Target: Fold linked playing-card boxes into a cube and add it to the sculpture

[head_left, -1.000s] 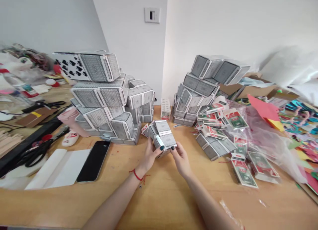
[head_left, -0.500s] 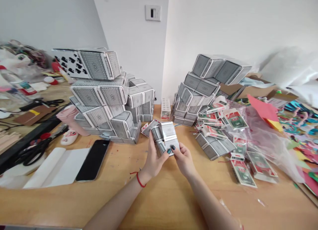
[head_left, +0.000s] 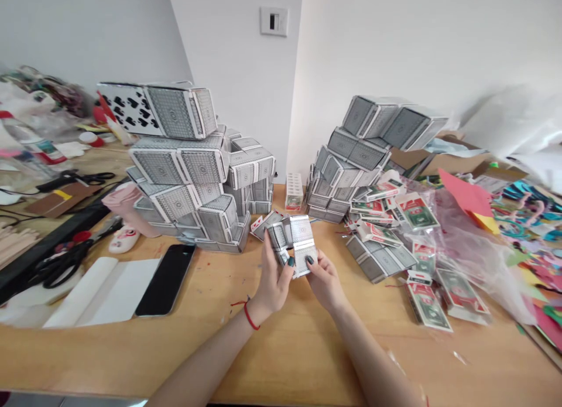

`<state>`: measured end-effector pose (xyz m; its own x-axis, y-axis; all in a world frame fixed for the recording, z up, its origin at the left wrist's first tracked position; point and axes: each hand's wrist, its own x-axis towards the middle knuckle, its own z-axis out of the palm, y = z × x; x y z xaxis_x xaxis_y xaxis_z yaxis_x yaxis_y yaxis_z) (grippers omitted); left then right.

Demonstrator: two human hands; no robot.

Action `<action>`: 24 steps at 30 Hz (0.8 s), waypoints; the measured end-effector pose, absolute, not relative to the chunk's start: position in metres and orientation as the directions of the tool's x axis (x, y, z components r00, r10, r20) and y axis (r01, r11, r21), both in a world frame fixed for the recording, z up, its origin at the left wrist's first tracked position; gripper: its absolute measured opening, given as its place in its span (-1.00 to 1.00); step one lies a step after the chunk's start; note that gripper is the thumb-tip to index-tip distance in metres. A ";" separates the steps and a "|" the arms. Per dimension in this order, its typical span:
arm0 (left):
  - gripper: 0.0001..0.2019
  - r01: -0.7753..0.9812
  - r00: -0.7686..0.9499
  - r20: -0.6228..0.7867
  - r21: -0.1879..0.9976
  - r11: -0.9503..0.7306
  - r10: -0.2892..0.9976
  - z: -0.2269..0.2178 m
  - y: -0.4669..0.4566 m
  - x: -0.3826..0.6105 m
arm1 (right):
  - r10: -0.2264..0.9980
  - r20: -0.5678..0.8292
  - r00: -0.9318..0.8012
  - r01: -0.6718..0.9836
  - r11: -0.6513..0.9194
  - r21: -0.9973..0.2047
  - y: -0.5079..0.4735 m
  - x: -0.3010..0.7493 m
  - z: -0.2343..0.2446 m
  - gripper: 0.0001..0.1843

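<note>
Both my hands hold a small grey-patterned card box (head_left: 302, 244) above the wooden table (head_left: 281, 348), near its middle. My left hand (head_left: 274, 281) grips the box's left side, thumb on its front. My right hand (head_left: 324, 279) pinches the lower right edge. A red string bracelet circles my left wrist. Just behind the held box lie a few loose boxes of the same kind (head_left: 268, 224). A tall stack of these boxes (head_left: 188, 167) stands to the left, another stack (head_left: 355, 155) to the right.
A black phone (head_left: 167, 280) and white paper (head_left: 94, 293) lie at left, with scissors (head_left: 59, 263) beyond. Flat red-and-green card packs (head_left: 428, 301) and clear plastic spread at right, coloured paper scraps (head_left: 527, 219) at the far right. A white wall corner stands behind.
My hands have drawn the box a little nearer and tipped it more upright; my right thumb has shifted onto its lower edge. The view has drifted slightly.
</note>
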<state>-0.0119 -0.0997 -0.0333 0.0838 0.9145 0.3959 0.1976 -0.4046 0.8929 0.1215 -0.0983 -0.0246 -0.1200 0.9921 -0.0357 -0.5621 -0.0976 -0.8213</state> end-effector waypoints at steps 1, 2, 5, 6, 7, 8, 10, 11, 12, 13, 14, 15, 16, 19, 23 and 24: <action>-0.28 0.214 0.079 0.400 0.888 -0.407 0.913 -0.034 -0.100 -0.012 | 0.992 -0.036 -0.119 -0.562 -0.097 -0.821 -0.098 0.122 -0.025 -0.73; -0.28 0.232 0.074 0.407 0.881 -0.412 0.911 -0.035 -0.099 -0.013 | 0.992 -0.036 -0.119 -0.562 -0.098 -0.821 -0.098 0.123 -0.025 -0.72; -0.28 0.288 0.062 0.431 0.856 -0.429 0.900 -0.037 -0.099 -0.013 | 0.990 -0.035 -0.138 -0.562 -0.107 -0.820 -0.097 0.124 -0.026 -0.71; -0.28 0.301 0.060 0.436 0.850 -0.433 0.898 -0.037 -0.099 -0.013 | 0.989 -0.035 -0.145 -0.563 -0.112 -0.819 -0.096 0.125 -0.026 -0.72; -0.28 0.312 0.057 0.441 0.845 -0.435 0.896 -0.037 -0.099 -0.013 | 0.988 -0.036 -0.151 -0.566 -0.116 -0.817 -0.096 0.125 -0.026 -0.72; -0.28 0.320 0.054 0.444 0.841 -0.437 0.894 -0.036 -0.099 -0.013 | 0.987 -0.038 -0.155 -0.569 -0.120 -0.813 -0.096 0.126 -0.027 -0.72; -0.28 0.334 0.046 0.452 0.834 -0.440 0.891 -0.035 -0.099 -0.012 | 0.986 -0.047 -0.162 -0.575 -0.133 -0.807 -0.095 0.126 -0.028 -0.72; -0.28 0.343 0.039 0.455 0.830 -0.439 0.890 -0.034 -0.099 -0.012 | 0.985 -0.054 -0.166 -0.577 -0.141 -0.804 -0.094 0.127 -0.029 -0.72; -0.28 0.353 0.033 0.455 0.828 -0.436 0.890 -0.034 -0.099 -0.011 | 0.983 -0.061 -0.173 -0.579 -0.151 -0.801 -0.093 0.127 -0.030 -0.72; -0.28 0.364 0.030 0.453 0.826 -0.432 0.891 -0.033 -0.100 -0.011 | 0.982 -0.067 -0.177 -0.580 -0.159 -0.799 -0.093 0.127 -0.031 -0.72; -0.28 0.373 0.026 0.451 0.824 -0.427 0.892 -0.033 -0.101 -0.010 | 0.982 -0.069 -0.176 -0.582 -0.160 -0.797 -0.092 0.128 -0.032 -0.72; -0.28 0.385 0.023 0.448 0.821 -0.421 0.894 -0.033 -0.101 -0.010 | 0.983 -0.066 -0.171 -0.583 -0.155 -0.797 -0.091 0.128 -0.033 -0.72; -0.27 0.399 0.021 0.445 0.817 -0.416 0.895 -0.032 -0.102 -0.010 | 0.985 -0.059 -0.162 -0.581 -0.143 -0.801 -0.091 0.129 -0.033 -0.72; -0.26 0.460 0.026 0.439 0.793 -0.400 0.898 -0.032 -0.103 -0.009 | 0.994 0.003 -0.112 -0.526 -0.057 -0.849 -0.091 0.131 -0.032 -0.76; -0.25 0.559 0.042 0.434 0.736 -0.381 0.900 -0.030 -0.102 -0.007 | 0.988 0.154 0.008 -0.355 0.147 -0.923 -0.092 0.137 -0.027 -0.58; -0.26 0.582 0.050 0.435 0.719 -0.380 0.899 -0.029 -0.101 -0.007 | 0.983 0.182 0.033 -0.310 0.183 -0.933 -0.092 0.138 -0.026 -0.53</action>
